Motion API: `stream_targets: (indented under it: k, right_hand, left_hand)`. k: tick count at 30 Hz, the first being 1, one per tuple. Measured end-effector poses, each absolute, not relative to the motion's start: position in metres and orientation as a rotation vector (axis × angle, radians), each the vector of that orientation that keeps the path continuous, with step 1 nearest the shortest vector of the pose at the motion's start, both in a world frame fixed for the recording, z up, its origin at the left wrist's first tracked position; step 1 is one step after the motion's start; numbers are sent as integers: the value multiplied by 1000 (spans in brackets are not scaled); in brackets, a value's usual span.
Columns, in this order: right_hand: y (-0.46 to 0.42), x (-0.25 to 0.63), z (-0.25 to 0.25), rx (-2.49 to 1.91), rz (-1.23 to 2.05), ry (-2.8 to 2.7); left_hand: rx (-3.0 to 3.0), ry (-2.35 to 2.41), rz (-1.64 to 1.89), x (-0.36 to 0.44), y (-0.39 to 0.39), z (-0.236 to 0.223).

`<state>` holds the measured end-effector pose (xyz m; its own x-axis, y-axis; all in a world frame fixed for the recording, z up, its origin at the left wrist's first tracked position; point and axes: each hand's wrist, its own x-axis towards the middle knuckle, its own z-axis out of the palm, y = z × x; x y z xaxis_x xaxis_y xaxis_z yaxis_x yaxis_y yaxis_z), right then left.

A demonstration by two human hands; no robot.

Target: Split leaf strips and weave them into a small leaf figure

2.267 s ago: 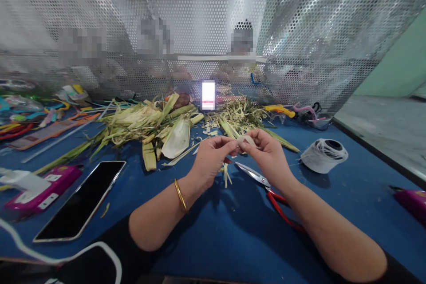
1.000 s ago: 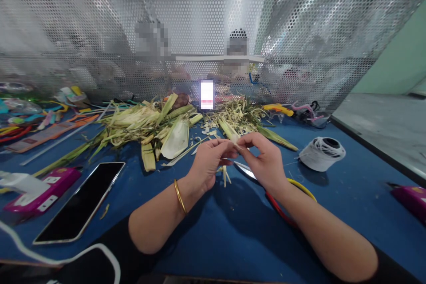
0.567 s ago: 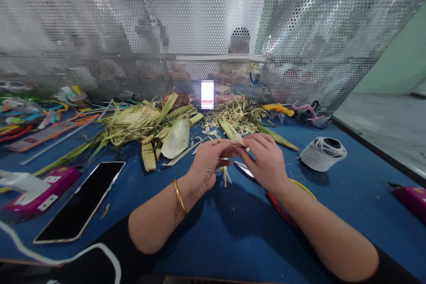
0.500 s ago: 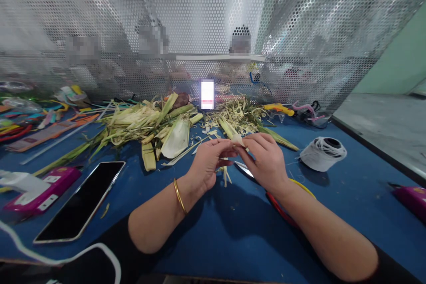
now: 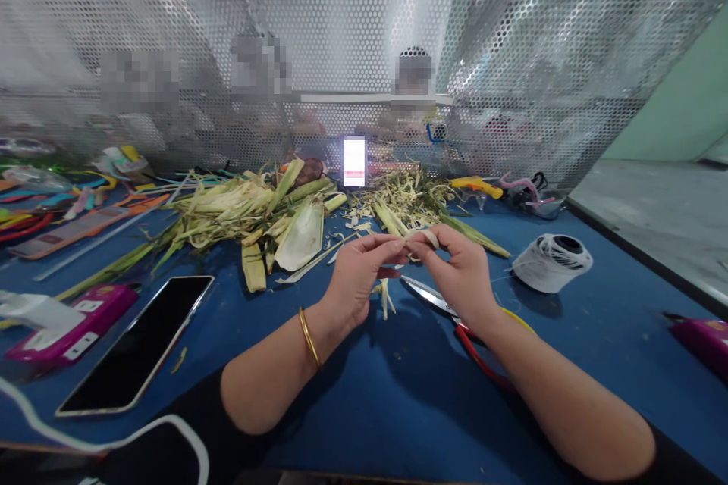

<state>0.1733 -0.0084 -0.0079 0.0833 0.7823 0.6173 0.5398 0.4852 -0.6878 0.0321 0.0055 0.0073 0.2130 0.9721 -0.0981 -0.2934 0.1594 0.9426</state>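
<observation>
Fingertip to fingertip, my left hand (image 5: 356,276) and my right hand (image 5: 460,269) pinch a pale husk strip (image 5: 428,236) above the table. The strip bends in a small loop over my right fingers; its other end is hidden in the pinch. Scissors (image 5: 431,293) with red and yellow handles lie partly open under my right hand and wrist. Some thin pale husk shreds (image 5: 385,299) lie below the gap between my hands. Behind them spreads a heap of green and cream husks (image 5: 239,201), with a broad white husk piece (image 5: 302,239) at its front.
A spool of white thread (image 5: 551,265) stands to the right. On the left lie a dark phone (image 5: 139,348) and a magenta power strip (image 5: 85,322) with a white plug. Shredded husk (image 5: 415,193) and a lit screen (image 5: 354,161) sit before the perforated metal panel (image 5: 341,30).
My right fingers have curled and turned, and the strip now loops over them. My right hand has shifted slightly, showing more of the scissors. My left hand stays nearly in place.
</observation>
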Motion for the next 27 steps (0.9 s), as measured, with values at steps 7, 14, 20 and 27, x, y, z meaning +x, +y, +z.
stream_targets:
  k: [7,14,20,27]
  right_hand:
    - [-5,173,-6,-1216,517,-1412]
    - [-3,174,-7,-1168,644,-1378]
    - [-4,169,-10,-1129,816,-1243]
    - [-7,163,-13,-1085,898,-1170]
  left_hand:
    - [1102,914,1146,32,6,7]
    - [1151,910,1103,32,8,5]
    - [1112,899,1096,32,9,3]
    - [1052,913,1079,33,9,4]
